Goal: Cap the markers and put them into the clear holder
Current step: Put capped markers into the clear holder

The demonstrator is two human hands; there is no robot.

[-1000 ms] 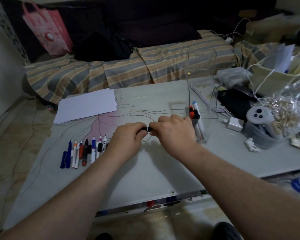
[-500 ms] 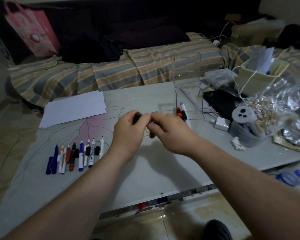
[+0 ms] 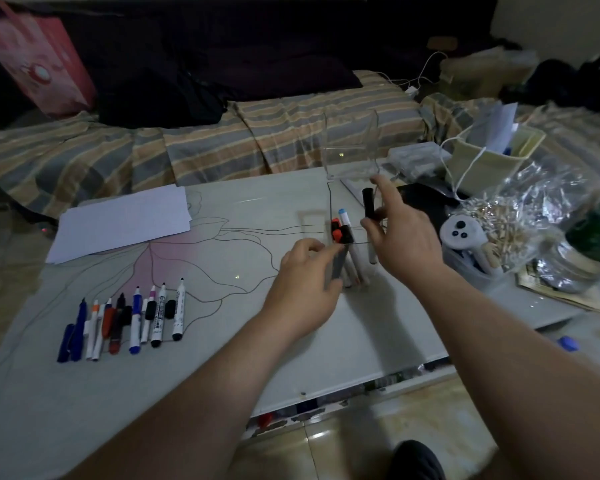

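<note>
My right hand [image 3: 400,240] pinches a capped black marker [image 3: 368,202] and holds it upright, just above the open top of the clear holder [image 3: 330,206]. Several capped markers stand in the holder, with orange, black and light-blue caps [image 3: 342,230]. My left hand [image 3: 302,285] grips the holder's near left wall between fingers and thumb. Far left on the table lies a row of several uncapped markers with loose caps among them [image 3: 129,320].
A second clear box [image 3: 352,143] stands behind the holder. White paper [image 3: 122,220] lies at the back left. At the right are a bin with a white controller [image 3: 461,233], a bag of wooden clips [image 3: 499,223], a cream bag [image 3: 492,157] and a jar [image 3: 589,244].
Both hands left the table's middle, where they held the black marker together. My right hand carried it up over the holder, and my left hand let go and took the holder's side.
</note>
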